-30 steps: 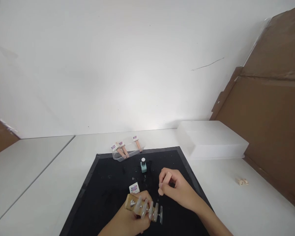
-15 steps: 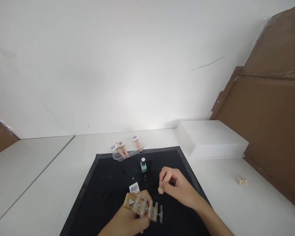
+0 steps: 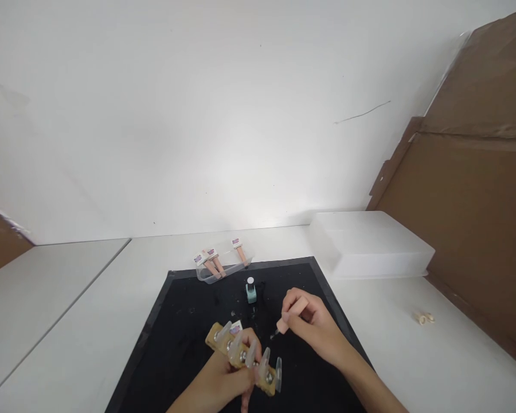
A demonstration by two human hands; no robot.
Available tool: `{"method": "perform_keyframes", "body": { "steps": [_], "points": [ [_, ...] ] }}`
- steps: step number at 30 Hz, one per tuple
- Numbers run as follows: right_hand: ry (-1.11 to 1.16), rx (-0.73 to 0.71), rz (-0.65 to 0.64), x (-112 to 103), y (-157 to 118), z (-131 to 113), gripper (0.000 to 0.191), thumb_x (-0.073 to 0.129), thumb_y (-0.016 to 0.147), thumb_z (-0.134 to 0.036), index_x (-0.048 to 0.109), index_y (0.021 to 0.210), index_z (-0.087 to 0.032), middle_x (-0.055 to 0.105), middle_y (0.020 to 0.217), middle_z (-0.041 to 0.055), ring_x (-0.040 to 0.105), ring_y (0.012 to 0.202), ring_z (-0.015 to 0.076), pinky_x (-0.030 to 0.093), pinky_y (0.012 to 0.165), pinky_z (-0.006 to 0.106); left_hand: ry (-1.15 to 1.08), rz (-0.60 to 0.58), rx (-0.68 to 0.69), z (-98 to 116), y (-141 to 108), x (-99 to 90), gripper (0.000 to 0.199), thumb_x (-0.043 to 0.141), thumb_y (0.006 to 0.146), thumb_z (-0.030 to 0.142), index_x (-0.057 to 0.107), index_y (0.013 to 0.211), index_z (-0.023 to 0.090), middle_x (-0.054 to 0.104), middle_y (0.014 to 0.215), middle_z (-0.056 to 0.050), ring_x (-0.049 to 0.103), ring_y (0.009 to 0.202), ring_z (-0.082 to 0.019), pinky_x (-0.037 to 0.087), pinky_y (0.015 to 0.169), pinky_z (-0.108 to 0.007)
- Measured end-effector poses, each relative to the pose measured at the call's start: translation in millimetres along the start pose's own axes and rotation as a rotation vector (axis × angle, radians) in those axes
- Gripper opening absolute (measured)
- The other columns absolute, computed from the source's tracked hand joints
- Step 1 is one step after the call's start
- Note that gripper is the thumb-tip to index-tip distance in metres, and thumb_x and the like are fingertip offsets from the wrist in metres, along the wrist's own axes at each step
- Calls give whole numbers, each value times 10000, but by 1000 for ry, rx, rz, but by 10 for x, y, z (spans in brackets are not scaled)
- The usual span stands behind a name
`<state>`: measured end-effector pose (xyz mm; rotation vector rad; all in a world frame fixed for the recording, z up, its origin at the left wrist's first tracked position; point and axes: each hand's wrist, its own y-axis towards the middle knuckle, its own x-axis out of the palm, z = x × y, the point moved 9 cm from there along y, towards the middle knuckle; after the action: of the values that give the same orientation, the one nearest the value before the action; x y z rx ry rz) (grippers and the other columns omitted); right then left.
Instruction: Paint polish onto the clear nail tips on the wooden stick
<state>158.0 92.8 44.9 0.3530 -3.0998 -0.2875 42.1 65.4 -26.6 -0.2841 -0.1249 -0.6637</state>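
Note:
My left hand (image 3: 227, 376) is wrapped round a wooden bar (image 3: 243, 358), a nail display stand with several clear false nail tips (image 3: 250, 353) standing along it on round metal mounts. Between the fingers of my right hand (image 3: 316, 327) is a nail polish brush with a long pink cap (image 3: 298, 306); its dark tip points down and left, apart from the nail tips. Partly hidden behind the stand is a small white square piece with a purple print (image 3: 235, 327). A teal nail polish bottle (image 3: 251, 291) with a white-topped dark cap stands farther back.
A clear tray (image 3: 230, 271) at the mat's back edge holds several pink-handled pieces with white printed ends. The black mat (image 3: 184, 321) lies under my hands. To the right are a white translucent box (image 3: 374, 241), small cream rings (image 3: 423, 318) and a cardboard wall (image 3: 464, 201).
My left hand has turned the stand, its left end moving up and left, so the metal mounts show more. The brush in my right hand has tilted, and its tip has come into view.

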Motion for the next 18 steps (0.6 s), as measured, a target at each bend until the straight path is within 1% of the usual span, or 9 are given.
{"method": "perform_keyframes", "body": {
  "steps": [2,6,8,11,13,15,17,18],
  "points": [
    [31,-42,27,-28,-5,-18,141,550,798,-171,539,657,-181,547,617,-17,493,554,121,359,542,240,-60,13,-17,-15,-11,-11,262,646,679,358,439,703,199,425,433,103,401,339,-48,398,356,-167],
    [71,-171,-38,73,-66,-140,97,613,782,-263,587,738,-181,526,658,-9,458,563,120,334,527,238,-226,14,-66,-11,-22,21,279,669,633,356,441,662,197,383,393,109,371,314,-42,336,325,-140],
    [64,-193,-73,138,-94,-176,95,620,783,-272,596,753,-185,517,652,-11,453,570,122,336,535,242,-302,10,-80,-5,-27,42,279,677,614,341,440,640,195,368,387,113,337,296,-29,308,319,-130],
    [29,-201,-88,178,-103,-194,78,624,783,-261,600,768,-189,527,659,-7,456,583,129,340,541,248,-413,9,-98,-27,-40,55,224,664,622,286,464,657,192,375,391,112,297,289,-15,285,321,-118],
    [-3,-179,-59,151,-89,-170,61,616,788,-234,593,754,-188,540,641,-6,451,570,129,335,532,248,-484,-9,-119,-61,-54,69,177,642,637,245,478,673,191,390,393,107,289,287,-13,266,320,-113],
    [-24,-159,10,80,-74,-145,88,610,791,-208,578,711,-186,544,623,-7,448,561,127,328,526,247,-549,-32,-125,-81,-68,81,150,632,637,221,493,680,186,401,397,101,285,290,-11,247,319,-109],
    [-13,-168,62,22,-75,-149,130,605,797,-214,565,677,-185,543,636,-4,452,563,126,325,527,246,-604,-44,-122,-84,-78,81,141,634,632,214,509,686,178,398,397,100,273,291,-6,228,316,-105],
    [6,-184,67,14,-81,-162,136,602,802,-231,564,679,-187,540,648,-2,457,569,128,327,530,247,-622,-49,-123,-85,-81,81,139,636,633,216,516,687,174,398,398,99,269,291,-4,218,314,-104]
  ]
}}
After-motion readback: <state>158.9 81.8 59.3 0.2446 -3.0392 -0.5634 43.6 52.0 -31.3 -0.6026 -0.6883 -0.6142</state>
